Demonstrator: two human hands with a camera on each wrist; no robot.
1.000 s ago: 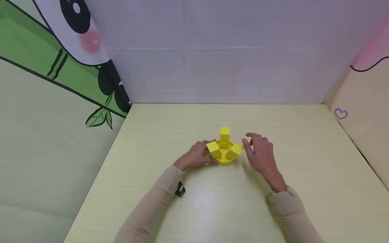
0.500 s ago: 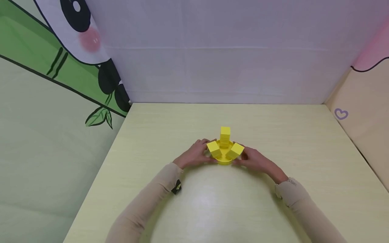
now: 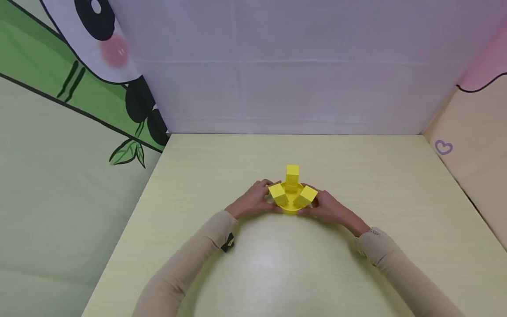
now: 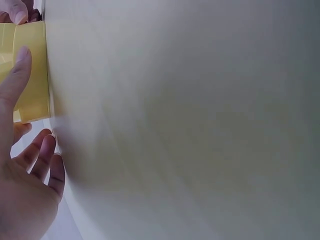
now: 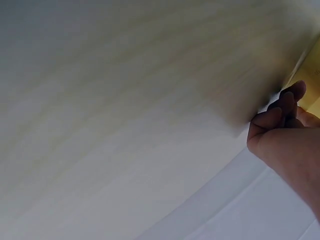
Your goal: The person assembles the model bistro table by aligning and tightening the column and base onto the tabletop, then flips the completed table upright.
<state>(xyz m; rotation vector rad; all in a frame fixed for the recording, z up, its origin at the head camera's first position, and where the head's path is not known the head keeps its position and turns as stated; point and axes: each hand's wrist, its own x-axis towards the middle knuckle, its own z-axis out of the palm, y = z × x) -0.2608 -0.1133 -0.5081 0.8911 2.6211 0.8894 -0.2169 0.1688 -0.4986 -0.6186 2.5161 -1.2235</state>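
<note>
A yellow round stand (image 3: 291,208) with three block-shaped prongs rising from its shallow dish sits on the table in the head view. My left hand (image 3: 253,200) grips its left side, thumb toward the near edge and fingers around the far side. From the right, my right hand (image 3: 326,208) holds the opposite side in the same way. In the left wrist view the thumb (image 4: 19,75) lies across the stand's smooth side wall (image 4: 35,85), while the other fingers curve below it. The right wrist view catches only a corner of the yellow stand (image 5: 311,75) beyond the curled fingers (image 5: 287,105).
A pale wooden table (image 3: 222,163) extends around the stand. Behind it rises a lilac backdrop (image 3: 293,66), with a printed panel (image 3: 79,176) at the left and a beige panel (image 3: 475,176) at the right. A small dark tag (image 3: 228,242) hangs at the left cuff.
My right hand, raised apart from the stand a second ago, has come down to the left and taken hold of its right side. The left hand keeps its grip.
</note>
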